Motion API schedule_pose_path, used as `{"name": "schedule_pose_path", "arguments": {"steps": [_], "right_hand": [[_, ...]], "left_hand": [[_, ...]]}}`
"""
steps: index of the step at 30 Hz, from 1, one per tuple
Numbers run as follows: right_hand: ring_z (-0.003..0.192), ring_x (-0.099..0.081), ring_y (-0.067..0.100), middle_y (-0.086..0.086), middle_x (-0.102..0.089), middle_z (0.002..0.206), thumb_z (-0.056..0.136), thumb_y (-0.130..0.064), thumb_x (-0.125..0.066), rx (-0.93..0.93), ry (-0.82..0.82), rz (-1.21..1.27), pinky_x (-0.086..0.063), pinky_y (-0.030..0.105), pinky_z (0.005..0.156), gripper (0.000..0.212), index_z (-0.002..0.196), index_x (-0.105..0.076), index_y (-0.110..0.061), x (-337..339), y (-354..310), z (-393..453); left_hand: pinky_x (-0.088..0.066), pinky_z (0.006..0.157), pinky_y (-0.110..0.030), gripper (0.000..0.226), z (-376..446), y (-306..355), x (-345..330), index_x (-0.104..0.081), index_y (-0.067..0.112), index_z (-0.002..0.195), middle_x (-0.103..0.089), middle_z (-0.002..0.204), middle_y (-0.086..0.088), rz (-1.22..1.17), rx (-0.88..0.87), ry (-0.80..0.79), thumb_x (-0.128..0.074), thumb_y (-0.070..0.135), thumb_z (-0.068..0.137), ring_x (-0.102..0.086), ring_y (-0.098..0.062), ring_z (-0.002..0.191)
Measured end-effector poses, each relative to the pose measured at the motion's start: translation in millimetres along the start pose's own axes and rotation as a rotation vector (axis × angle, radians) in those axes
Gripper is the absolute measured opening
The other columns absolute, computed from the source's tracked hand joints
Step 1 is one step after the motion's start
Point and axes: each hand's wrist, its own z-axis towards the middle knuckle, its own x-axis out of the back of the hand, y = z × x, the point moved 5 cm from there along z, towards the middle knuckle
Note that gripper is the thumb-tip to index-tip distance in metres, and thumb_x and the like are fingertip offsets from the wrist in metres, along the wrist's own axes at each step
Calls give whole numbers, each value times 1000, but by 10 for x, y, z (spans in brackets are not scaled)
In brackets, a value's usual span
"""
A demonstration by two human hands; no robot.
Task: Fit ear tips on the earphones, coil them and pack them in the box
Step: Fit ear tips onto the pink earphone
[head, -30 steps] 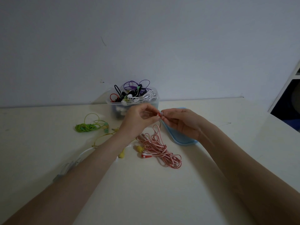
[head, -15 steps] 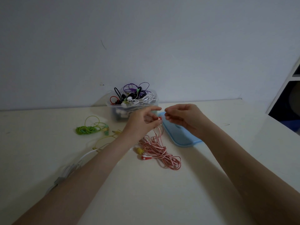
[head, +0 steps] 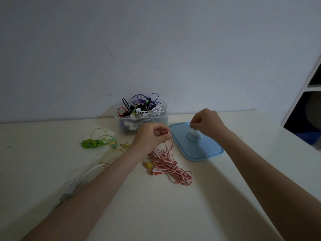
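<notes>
Red earphones (head: 171, 168) in left hand (head: 151, 136)

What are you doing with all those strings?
They're earphones. The left hand holds one red earbud, its cable trailing to the red tangle on the table. The right hand pinches a small white piece, probably an ear tip, over a pile on the blue lid. The clear box behind already holds many earphones.

Cream table (head: 156, 214) by the wall
On it: clear box (head: 141, 124), blue lid (head: 205, 150), green earphones (head: 94, 142), pink earphones (head: 169, 166)
</notes>
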Motion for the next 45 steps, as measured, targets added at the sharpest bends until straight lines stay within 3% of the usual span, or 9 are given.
{"name": "schedule_pose_path", "arguments": {"steps": [10,16,20,25,30,34,36,39,45], "right_hand": [[87,-63,32,16,-67,96,80,-4,-62,-83,-96,-203,-52,34,74,12,88,-70,-5,-205,-39,80],[89,-63,32,17,-69,94,78,2,-56,-107,-35,-114,-50,32,73,19,85,-71,-5,-148,-4,69],[89,-64,24,13,-71,92,79,2,-58,-38,-9,5,-49,26,72,18,86,-73,-3,-59,-127,4],[61,-54,7,6,-69,83,80,-4,-64,24,-119,164,-39,6,52,13,89,-74,-4,-83,-373,-230],[48,-51,5,4,-63,68,78,-5,-67,22,-238,192,-35,2,42,8,84,-73,-5,-177,-394,-453],[52,-47,1,4,-64,73,76,-10,-72,23,-252,131,-34,2,46,11,84,-74,-4,-243,-307,-537],[54,-47,-1,0,-63,72,76,-10,-72,34,-209,133,-35,1,49,8,82,-73,-5,-246,-296,-563],[43,-49,-5,-9,-58,57,77,-3,-69,24,-141,371,-36,3,46,10,71,-68,-11,-206,-338,-613],[54,-61,10,3,-63,65,82,6,-61,-15,-209,1010,-49,16,56,13,76,-65,-5,-170,-457,-739]], "left_hand": [[-42,67,-16,29,-2,-81,10,-63,12,114,-64,98,1,282,57,-101,-61,24,88,-55,-8,80],[-51,75,-28,9,-10,146,286,-67,14,93,-63,80,6,247,25,-79,-59,13,88,-59,-13,79],[-50,56,-17,8,-206,262,393,-63,15,79,-64,74,0,268,109,-362,-63,11,86,-63,-7,58],[-43,45,-11,11,-591,335,318,-65,16,88,-62,77,6,439,150,-610,-70,13,79,-61,-8,60],[-34,52,-9,21,-704,336,236,-65,26,95,-51,84,14,765,-49,-464,-69,19,76,-48,3,67],[-35,60,-18,16,-729,327,241,-67,25,95,-47,86,11,771,-78,-408,-68,23,79,-51,-6,80],[-35,52,-8,14,-750,366,259,-68,25,94,-49,86,10,696,-98,-378,-69,24,79,-54,-8,80],[-33,39,-4,12,-737,414,303,-70,22,92,-57,79,10,529,-71,-338,-69,24,80,-55,-6,72],[-44,61,-11,6,-560,388,347,-72,24,85,-67,71,14,172,25,-249,-67,22,83,-58,2,61]]}}
